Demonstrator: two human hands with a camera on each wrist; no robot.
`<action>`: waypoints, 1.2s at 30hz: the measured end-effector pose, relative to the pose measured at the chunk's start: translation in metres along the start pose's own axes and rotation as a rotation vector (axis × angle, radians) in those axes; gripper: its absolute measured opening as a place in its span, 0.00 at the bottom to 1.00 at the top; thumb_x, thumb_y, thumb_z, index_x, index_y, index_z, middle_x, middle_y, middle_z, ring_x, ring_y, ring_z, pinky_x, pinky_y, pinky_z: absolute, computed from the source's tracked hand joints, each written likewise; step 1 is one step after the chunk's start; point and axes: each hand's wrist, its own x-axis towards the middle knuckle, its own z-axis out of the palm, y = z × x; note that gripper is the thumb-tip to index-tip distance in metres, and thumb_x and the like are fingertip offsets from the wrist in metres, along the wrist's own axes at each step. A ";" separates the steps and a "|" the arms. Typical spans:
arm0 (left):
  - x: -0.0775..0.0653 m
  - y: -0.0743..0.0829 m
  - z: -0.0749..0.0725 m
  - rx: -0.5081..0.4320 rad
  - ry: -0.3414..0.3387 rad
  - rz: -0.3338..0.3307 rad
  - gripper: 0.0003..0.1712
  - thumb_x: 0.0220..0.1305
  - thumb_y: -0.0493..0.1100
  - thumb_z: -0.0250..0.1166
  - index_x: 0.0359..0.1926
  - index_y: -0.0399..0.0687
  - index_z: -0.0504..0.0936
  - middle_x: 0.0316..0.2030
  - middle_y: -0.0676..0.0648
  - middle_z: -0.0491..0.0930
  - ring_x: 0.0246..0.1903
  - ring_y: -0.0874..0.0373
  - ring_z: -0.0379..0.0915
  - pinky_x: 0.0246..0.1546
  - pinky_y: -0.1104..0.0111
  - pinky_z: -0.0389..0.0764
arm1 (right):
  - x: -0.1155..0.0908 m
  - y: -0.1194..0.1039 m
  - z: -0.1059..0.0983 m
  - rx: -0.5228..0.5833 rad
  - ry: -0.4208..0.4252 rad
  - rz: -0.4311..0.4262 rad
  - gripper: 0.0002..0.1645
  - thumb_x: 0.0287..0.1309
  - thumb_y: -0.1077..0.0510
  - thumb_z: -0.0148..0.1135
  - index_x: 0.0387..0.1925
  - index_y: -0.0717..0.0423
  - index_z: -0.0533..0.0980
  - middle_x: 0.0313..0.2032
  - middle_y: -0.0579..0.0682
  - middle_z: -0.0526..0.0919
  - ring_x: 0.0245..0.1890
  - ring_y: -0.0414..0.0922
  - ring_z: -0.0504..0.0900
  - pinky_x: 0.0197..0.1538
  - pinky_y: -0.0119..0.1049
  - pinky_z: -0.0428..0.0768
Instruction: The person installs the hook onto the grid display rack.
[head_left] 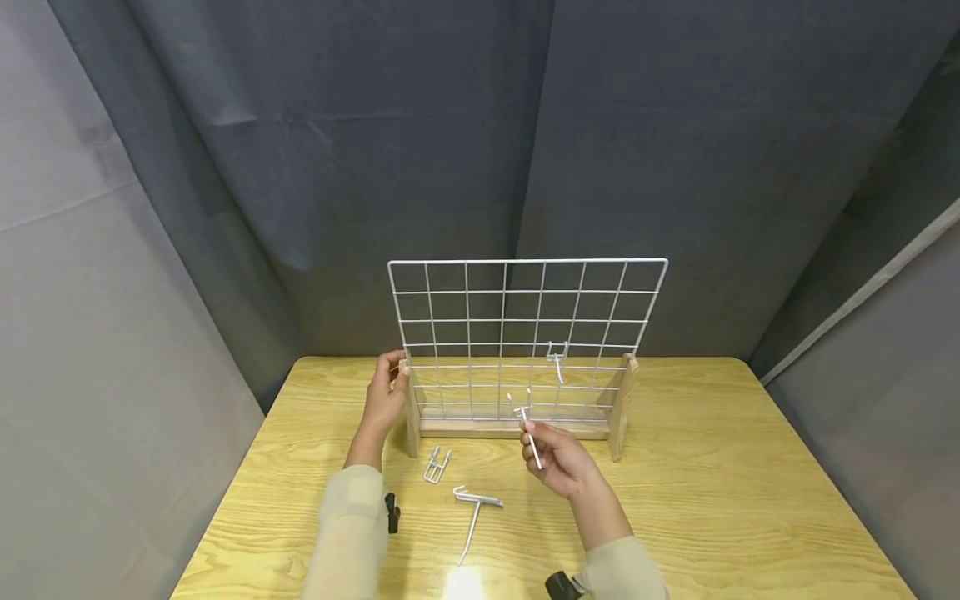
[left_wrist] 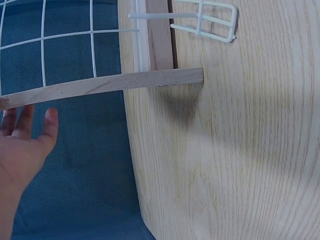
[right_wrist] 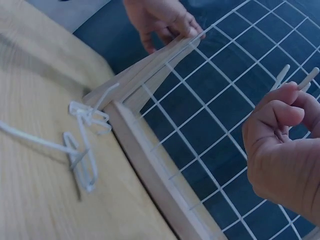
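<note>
A white wire grid panel point(head_left: 487, 319) stands upright in a wooden stand point(head_left: 621, 404). My left hand point(head_left: 386, 402) grips the upper end of the stand's left upright point(left_wrist: 100, 85), thumb and fingers about its edge. In front of the lower grid, my right hand point(head_left: 561, 460) pinches the straight rod of a white metal hook point(head_left: 534, 448), its two prongs pointing up towards the wires. Fingers hide part of that hook in the right wrist view. Another white hook point(head_left: 557, 363) hangs on the right half of the grid, its arm sloping forward and down.
On the wooden table point(head_left: 720, 500), a small white wire hook point(head_left: 437, 467) lies before the stand's left end. Nearer the front lies a white hook with a long rod point(head_left: 472, 529). A dark curtain point(head_left: 375, 167) hangs behind the table.
</note>
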 end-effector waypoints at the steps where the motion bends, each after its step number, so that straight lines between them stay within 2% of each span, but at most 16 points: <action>1: -0.001 0.005 0.000 -0.005 -0.004 -0.003 0.16 0.70 0.35 0.50 0.57 0.44 0.66 0.57 0.38 0.67 0.59 0.41 0.61 0.58 0.51 0.64 | 0.001 -0.002 0.002 0.006 0.003 -0.004 0.25 0.71 0.65 0.33 0.30 0.57 0.78 0.25 0.45 0.78 0.21 0.34 0.73 0.21 0.21 0.70; 3: -0.006 0.016 -0.001 -0.009 -0.012 0.008 0.16 0.69 0.34 0.49 0.57 0.40 0.65 0.57 0.36 0.67 0.58 0.39 0.61 0.58 0.50 0.64 | 0.004 -0.006 0.005 0.019 0.004 -0.011 0.25 0.71 0.65 0.33 0.30 0.57 0.78 0.25 0.45 0.78 0.22 0.34 0.74 0.22 0.21 0.72; 7: -0.006 0.018 -0.001 -0.029 -0.017 0.007 0.17 0.69 0.32 0.49 0.58 0.36 0.65 0.57 0.33 0.66 0.58 0.36 0.60 0.58 0.48 0.63 | 0.007 -0.013 0.011 0.052 -0.006 -0.024 0.25 0.71 0.66 0.33 0.31 0.59 0.78 0.24 0.46 0.79 0.23 0.35 0.76 0.24 0.22 0.74; 11: 0.000 0.000 0.000 -0.021 -0.006 0.007 0.16 0.70 0.35 0.50 0.57 0.42 0.65 0.57 0.36 0.67 0.59 0.39 0.61 0.58 0.49 0.63 | 0.012 -0.018 0.014 0.085 -0.029 -0.028 0.24 0.71 0.66 0.31 0.32 0.60 0.77 0.25 0.47 0.79 0.23 0.35 0.76 0.22 0.20 0.73; 18: 0.000 0.000 -0.001 -0.011 -0.002 0.006 0.16 0.70 0.35 0.50 0.57 0.43 0.66 0.56 0.37 0.67 0.59 0.40 0.61 0.57 0.50 0.65 | 0.024 -0.030 0.021 0.112 0.002 -0.034 0.21 0.71 0.64 0.33 0.32 0.60 0.75 0.24 0.46 0.77 0.20 0.34 0.73 0.17 0.18 0.63; 20: 0.000 0.002 -0.001 -0.019 -0.007 0.007 0.16 0.69 0.35 0.50 0.57 0.42 0.66 0.57 0.36 0.67 0.59 0.39 0.61 0.58 0.50 0.65 | 0.027 -0.033 0.023 0.120 0.021 -0.035 0.21 0.72 0.64 0.34 0.32 0.60 0.75 0.23 0.46 0.77 0.19 0.34 0.73 0.16 0.18 0.61; 27: -0.012 0.033 -0.002 -0.001 -0.018 0.036 0.16 0.68 0.30 0.49 0.56 0.33 0.64 0.56 0.31 0.66 0.57 0.34 0.60 0.57 0.47 0.64 | 0.036 -0.041 0.032 0.143 0.075 -0.041 0.19 0.71 0.64 0.35 0.32 0.61 0.73 0.22 0.47 0.76 0.18 0.35 0.72 0.15 0.18 0.58; 36: -0.014 0.036 -0.003 -0.003 -0.019 0.029 0.17 0.69 0.31 0.49 0.57 0.33 0.64 0.57 0.32 0.65 0.58 0.35 0.60 0.57 0.48 0.63 | 0.047 -0.049 0.040 0.185 0.135 -0.032 0.19 0.72 0.62 0.37 0.29 0.62 0.73 0.21 0.48 0.75 0.16 0.35 0.72 0.13 0.18 0.63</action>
